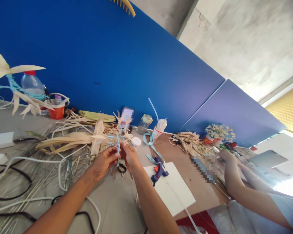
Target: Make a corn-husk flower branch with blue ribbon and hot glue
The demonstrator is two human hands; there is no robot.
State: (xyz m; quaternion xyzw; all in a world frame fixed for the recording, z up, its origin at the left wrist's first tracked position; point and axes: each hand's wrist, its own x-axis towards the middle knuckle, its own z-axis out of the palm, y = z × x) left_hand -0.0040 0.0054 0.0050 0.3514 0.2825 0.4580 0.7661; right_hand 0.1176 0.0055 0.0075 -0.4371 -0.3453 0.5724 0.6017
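Note:
My left hand (104, 161) and my right hand (130, 156) meet over the table, both with fingers pinched on a wire stem wrapped in light blue ribbon (117, 143). The stem rises between the thumbs, with dried corn husk petals (97, 138) fanning to its left. A small black ring (122, 168) hangs or lies just under my hands. More light blue ribbon (150, 143) trails across the table to the right.
A blue glue gun (159, 171) lies on a white sheet (172, 190). Husk piles (70, 139), white and black cables (19, 182), a red cup (56, 110), a bottle (32, 85) and jars (144, 123) crowd the table. Another person's arm (236, 182) works at the right.

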